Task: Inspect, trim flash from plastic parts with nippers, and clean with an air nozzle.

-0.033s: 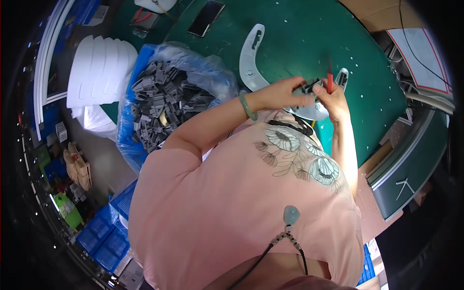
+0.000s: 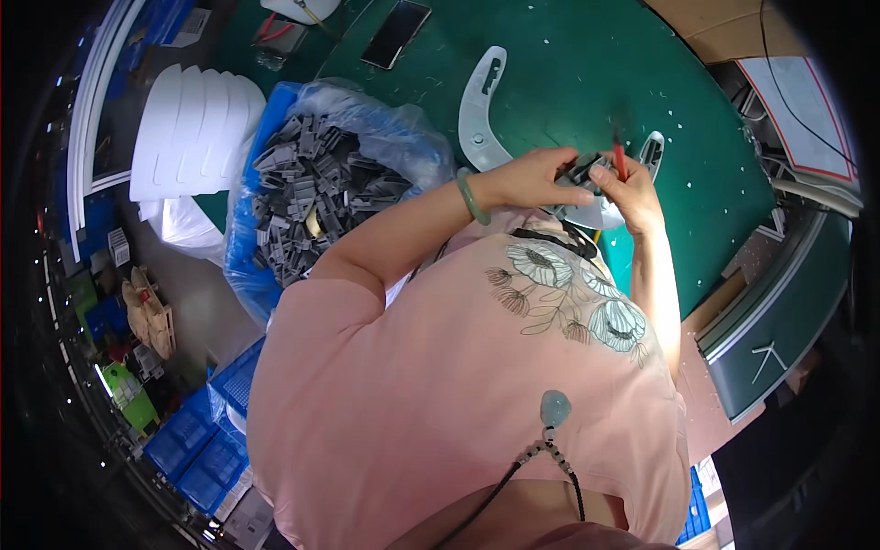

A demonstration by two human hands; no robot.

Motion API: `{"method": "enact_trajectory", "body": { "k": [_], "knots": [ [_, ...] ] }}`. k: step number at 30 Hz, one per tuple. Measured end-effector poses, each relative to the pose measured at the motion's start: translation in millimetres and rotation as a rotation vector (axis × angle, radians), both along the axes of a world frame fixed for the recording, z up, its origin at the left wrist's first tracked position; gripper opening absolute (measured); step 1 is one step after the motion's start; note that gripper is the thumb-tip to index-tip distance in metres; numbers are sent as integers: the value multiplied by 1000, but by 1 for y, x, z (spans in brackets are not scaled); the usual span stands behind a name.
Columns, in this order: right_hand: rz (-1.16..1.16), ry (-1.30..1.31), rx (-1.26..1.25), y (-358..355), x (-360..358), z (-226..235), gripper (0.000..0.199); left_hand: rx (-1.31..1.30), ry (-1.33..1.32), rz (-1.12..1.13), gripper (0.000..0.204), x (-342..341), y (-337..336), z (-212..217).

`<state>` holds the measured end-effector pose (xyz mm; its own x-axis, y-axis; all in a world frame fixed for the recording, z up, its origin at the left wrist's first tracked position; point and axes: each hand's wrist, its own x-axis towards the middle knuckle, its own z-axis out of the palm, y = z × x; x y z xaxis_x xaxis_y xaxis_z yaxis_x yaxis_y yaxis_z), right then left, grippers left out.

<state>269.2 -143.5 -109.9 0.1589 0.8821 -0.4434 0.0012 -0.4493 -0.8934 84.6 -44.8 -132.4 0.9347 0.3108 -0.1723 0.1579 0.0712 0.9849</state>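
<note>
My left hand [image 2: 532, 179], with a green bangle at its wrist, is closed on one or more small grey plastic parts [image 2: 584, 172]. My right hand [image 2: 640, 200] meets it from the other side, its thumb pressed against the grey plastic. A slim tool with a red handle [image 2: 620, 162] sticks up out of the right hand, its dark end pointing away from me; its kind is unclear. Beneath both hands lies a white curved plastic piece [image 2: 477, 117] with a slot near each tip. The hands hide part of its curve.
Left of my arm stands a blue bin [image 2: 272, 115] lined with clear plastic, heaped with grey plastic parts [image 2: 316, 197]. Beyond it are stacked white curved panels [image 2: 188, 137]. A phone [image 2: 396, 35] lies on the green table [image 2: 568, 82]. A cardboard box [image 2: 710, 27] borders the far right.
The red-handled tool has tilted slightly to the left. My left fingers, blurred before, now show more sharply around the grey plastic. The whole view has shifted a little.
</note>
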Motion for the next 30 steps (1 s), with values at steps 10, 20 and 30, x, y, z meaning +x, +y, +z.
{"method": "enact_trajectory", "body": {
  "k": [10,20,30],
  "knots": [
    [-355,-701,-54,-15,66,-68,77,799,560,595,52,-60,153,-37],
    [-329,-806,-133,-14,42,-66,74,1085,622,580,42,-43,127,-25],
    [-348,-807,-148,-13,40,-71,75,1089,675,505,48,-49,122,-35]
  ]
}}
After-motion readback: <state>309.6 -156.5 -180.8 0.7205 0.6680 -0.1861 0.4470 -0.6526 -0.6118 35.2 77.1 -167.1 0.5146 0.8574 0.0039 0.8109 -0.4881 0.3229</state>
